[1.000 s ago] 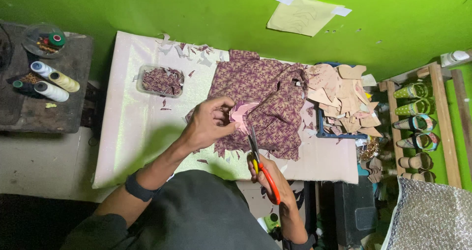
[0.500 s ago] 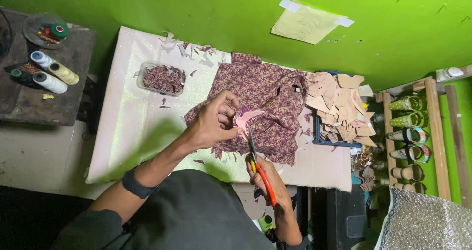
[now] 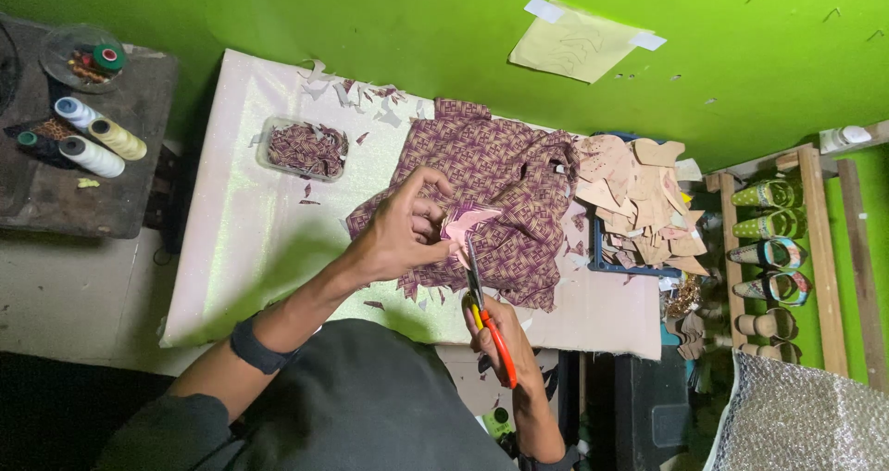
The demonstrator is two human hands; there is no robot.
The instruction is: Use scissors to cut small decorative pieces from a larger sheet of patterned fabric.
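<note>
1. Pink cut-out piece (image 3: 468, 221): near edge covered by the fingers of the left hand (image 3: 400, 235); its full outline cannot be told.
2. Scissors (image 3: 486, 314): handles largely wrapped by the right hand (image 3: 505, 337); blade tips too thin to tell whether parted.
3. Patterned fabric (image 3: 495, 193): near portion hidden behind both hands.
4. Clear tub (image 3: 304, 147): scraps inside too small to tell apart.
5. Tan cut shapes (image 3: 639, 198): overlapping pile; lower pieces hidden.
6. Silvery sheet (image 3: 806, 415): cut off by the right and near edges.
7. Thread cones (image 3: 88, 142): labels unreadable.
</note>
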